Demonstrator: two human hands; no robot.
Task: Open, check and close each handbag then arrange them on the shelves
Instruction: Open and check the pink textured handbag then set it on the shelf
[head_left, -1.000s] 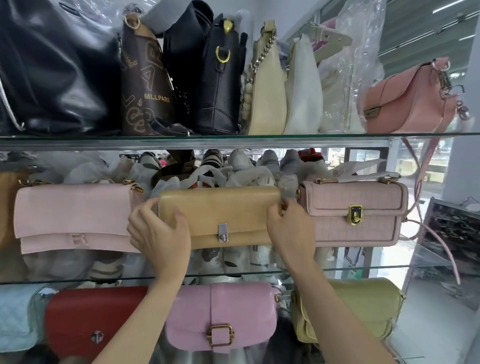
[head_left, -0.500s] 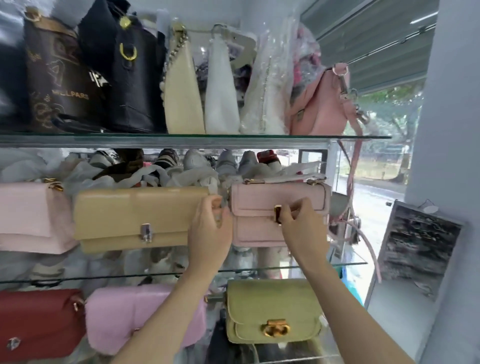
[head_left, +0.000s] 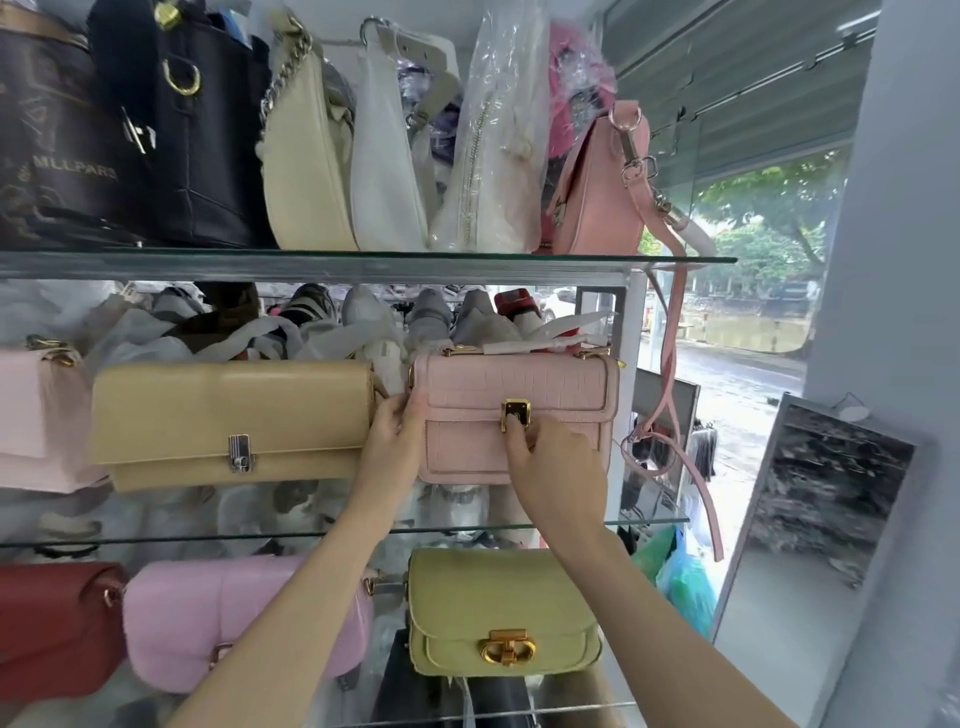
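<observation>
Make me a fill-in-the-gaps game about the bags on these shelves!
1. The right hand has a fingertip on the ____ clasp of the pale pink handbag.
2. The left hand grips that bag's ____ end.
3. The handbag just left of the pink one is ____.
4. On the shelf below, under the pink one, sits a ____ handbag.

Missing words: gold; left; tan; yellow-green
</observation>
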